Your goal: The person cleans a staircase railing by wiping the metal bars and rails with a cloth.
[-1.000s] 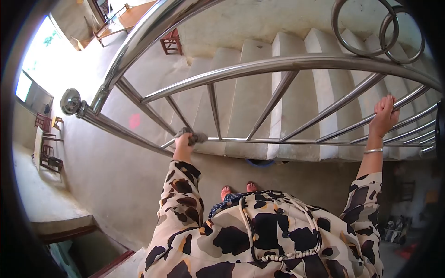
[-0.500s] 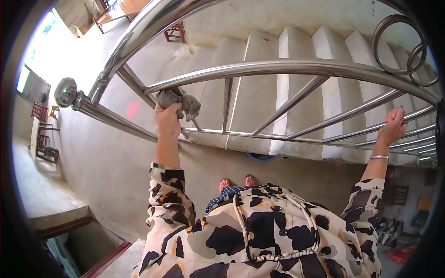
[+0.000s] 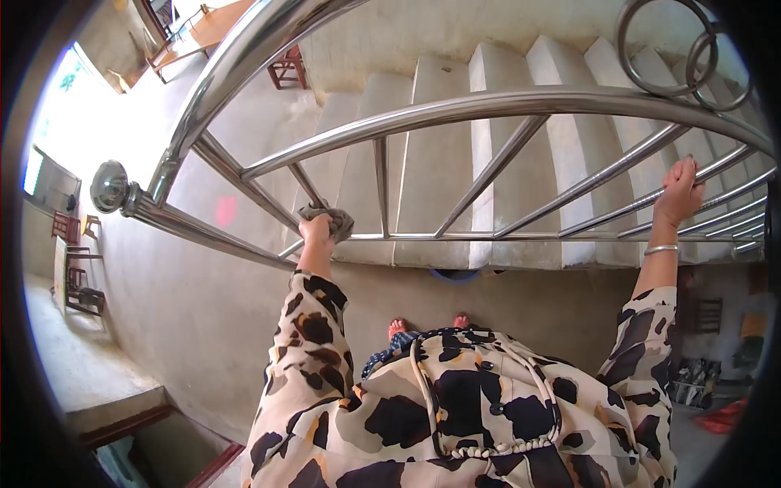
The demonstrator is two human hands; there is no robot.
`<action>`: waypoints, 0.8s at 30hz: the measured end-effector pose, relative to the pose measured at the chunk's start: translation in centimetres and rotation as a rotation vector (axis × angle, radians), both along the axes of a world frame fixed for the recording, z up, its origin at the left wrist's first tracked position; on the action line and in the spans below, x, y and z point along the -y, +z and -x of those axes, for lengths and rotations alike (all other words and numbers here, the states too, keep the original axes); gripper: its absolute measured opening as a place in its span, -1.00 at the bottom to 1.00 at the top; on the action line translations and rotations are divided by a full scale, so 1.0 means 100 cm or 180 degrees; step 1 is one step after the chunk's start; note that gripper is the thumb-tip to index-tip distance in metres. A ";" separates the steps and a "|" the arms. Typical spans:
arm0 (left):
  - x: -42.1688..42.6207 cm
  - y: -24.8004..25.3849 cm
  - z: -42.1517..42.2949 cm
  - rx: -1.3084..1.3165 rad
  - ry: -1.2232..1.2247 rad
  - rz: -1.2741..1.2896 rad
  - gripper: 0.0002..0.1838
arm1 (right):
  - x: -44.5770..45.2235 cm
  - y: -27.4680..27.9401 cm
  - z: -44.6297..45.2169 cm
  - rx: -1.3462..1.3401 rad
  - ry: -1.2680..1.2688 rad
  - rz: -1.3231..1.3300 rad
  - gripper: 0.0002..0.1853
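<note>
A shiny metal railing [image 3: 423, 116] curves across the view in front of me. My left hand [image 3: 316, 232] is closed on a crumpled grey cloth [image 3: 340, 223], which wraps the lower part of a thin baluster [image 3: 306, 184] near the bottom rail. At the right, my right hand [image 3: 680, 193] is closed round another metal bar of the railing, with a bracelet [image 3: 661, 249] on the wrist. Two metal rings [image 3: 625, 50] of the railing show above that hand.
Concrete steps [image 3: 439, 163] rise to the right behind the railing. A round metal knob [image 3: 109, 186] caps the post at the left. Beyond are a red stool [image 3: 288, 68], a wooden bench [image 3: 213, 31] and small chairs [image 3: 85, 291]. Below the steps, a blue basin [image 3: 454, 275] shows partly.
Since the last earlier frame, my left hand has moved down the baluster with the cloth, from near the upper rail to near the bottom rail. My right hand still grips its bar.
</note>
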State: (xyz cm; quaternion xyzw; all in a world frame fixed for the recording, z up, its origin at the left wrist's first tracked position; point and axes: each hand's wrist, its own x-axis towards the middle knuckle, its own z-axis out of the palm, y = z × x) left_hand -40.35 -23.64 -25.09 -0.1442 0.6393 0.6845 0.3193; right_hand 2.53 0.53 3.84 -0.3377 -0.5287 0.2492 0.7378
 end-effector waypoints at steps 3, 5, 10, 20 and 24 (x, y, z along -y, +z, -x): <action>0.012 0.032 -0.012 -0.0265 0.0145 -0.0567 -0.64 | 0.004 0.003 0.003 -0.0039 0.0010 -0.0005 -0.85; 0.021 0.058 -0.021 -0.0607 0.0180 -0.1409 -0.66 | 0.006 0.002 0.000 -0.0016 0.0125 -0.0002 -0.86; 0.022 0.160 -0.076 -0.1462 0.0186 -0.2135 -0.65 | 0.004 0.002 -0.004 -0.0010 0.0302 -0.0048 -0.86; -0.045 -0.002 -0.097 -0.2786 -0.0638 0.0887 -0.61 | 0.008 -0.003 -0.004 -0.0074 0.0836 -0.0096 -0.86; -0.038 -0.005 -0.084 -0.0692 -0.1086 -0.0162 -0.66 | 0.005 -0.005 -0.005 -0.0066 0.0945 -0.0154 -0.85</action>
